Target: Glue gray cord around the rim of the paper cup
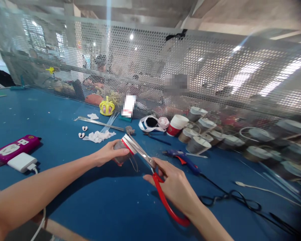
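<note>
While hands (112, 153) (174, 177) grip, red-banded cup (120, 146) — in left, red-handled scissors (152, 161) — in right

Looking across a blue table (102, 207) to a perforated screen (145, 57) running along its far side. Seeing through the holes a pale pillar (77, 40), bright windows (36, 35) at left and small glowing lamps (131, 36). Catching slanting bands of white glare (284, 75) through the right part. Looking up to a dull grey-beige ceiling (150, 13) broken by slanting edges.
</note>
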The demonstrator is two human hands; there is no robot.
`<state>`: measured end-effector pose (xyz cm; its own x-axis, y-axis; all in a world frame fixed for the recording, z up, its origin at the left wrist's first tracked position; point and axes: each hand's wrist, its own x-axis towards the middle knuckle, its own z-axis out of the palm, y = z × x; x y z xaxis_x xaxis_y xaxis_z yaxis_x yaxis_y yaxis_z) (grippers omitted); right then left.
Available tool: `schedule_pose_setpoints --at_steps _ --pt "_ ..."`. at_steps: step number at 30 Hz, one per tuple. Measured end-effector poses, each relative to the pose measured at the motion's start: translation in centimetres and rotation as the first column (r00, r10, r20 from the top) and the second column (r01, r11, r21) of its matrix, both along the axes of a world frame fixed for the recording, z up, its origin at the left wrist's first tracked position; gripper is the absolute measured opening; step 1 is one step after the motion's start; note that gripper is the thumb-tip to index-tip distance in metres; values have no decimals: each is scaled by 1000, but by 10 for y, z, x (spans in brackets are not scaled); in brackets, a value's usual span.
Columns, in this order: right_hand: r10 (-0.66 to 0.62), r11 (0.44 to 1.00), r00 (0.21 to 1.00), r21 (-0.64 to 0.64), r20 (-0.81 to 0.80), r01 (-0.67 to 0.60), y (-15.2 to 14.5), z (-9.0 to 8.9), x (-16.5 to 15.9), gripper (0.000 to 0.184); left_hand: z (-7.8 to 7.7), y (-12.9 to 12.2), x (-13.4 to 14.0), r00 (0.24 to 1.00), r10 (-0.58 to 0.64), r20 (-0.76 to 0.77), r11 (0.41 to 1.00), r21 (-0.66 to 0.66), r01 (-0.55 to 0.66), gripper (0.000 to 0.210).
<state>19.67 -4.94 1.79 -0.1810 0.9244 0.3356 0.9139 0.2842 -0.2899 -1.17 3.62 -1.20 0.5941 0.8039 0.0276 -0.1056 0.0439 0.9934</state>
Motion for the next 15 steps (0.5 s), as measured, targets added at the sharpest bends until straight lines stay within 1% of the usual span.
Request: schedule_pose_setpoints --at_steps 3,5,11,15 --pt "-27 999 999 -29 -25 26 -1 0 -1 39 3 -1 0 1000 6 -5 1000 0 -6 48" --pt "-34 999 999 -25 -27 34 -2 0 -2 38 4 -1 -1 1000 18 -13 1000 -5 -18 48" --pt "-27 999 1000 -35 1 27 -3 4 -2 29 4 0 -1 998 45 -48 999 14 -45 50" --pt "-59 997 998 -45 7 60 -1 1 2 34 5 0 -1 997 58 -60 998 39 -55 49"
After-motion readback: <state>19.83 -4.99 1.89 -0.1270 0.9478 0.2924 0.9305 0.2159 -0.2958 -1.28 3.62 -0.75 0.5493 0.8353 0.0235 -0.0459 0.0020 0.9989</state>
